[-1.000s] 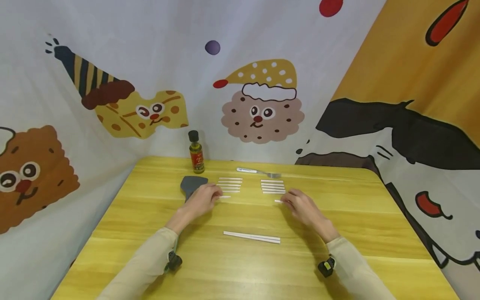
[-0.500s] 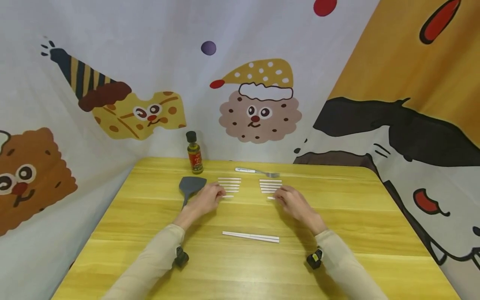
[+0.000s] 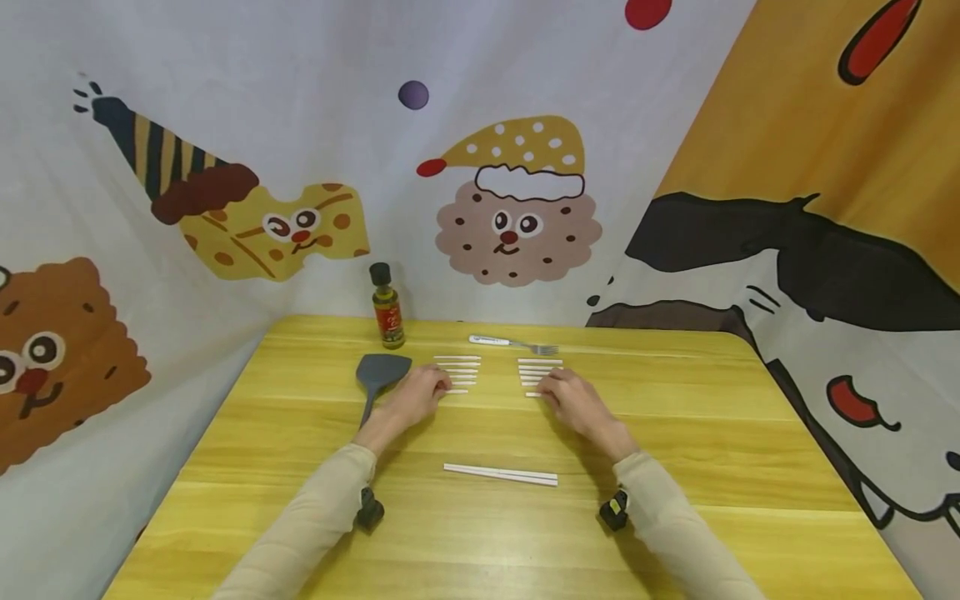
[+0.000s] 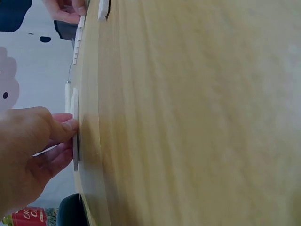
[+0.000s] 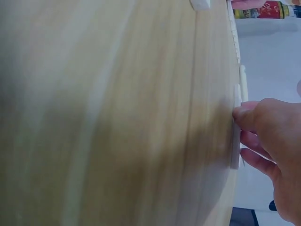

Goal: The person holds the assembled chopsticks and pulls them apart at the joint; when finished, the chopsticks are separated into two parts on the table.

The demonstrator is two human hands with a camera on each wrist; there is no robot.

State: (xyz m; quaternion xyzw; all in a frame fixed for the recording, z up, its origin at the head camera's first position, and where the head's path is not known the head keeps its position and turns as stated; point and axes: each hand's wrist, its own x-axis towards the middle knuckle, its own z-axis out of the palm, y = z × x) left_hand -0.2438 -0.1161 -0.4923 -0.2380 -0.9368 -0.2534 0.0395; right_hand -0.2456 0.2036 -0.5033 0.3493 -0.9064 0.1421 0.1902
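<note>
The left hand (image 3: pixel 418 396) is pinching a white stick (image 4: pixel 75 155); apart from it, rightward, the right hand (image 3: pixel 576 402) is pinching a similar stick (image 5: pixel 235 150). Between them, nearer, chopsticks (image 3: pixel 500 474) are lying.

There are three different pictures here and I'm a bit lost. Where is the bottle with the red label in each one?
Head: the bottle stands upright at the table's far edge, left of centre.
Left wrist: the bottle lies sideways in the picture, bottom left corner, partly cut off.
Right wrist: the bottle is sideways too, top right corner.
Shared landmark: the person's left hand, visible in all three.
</note>
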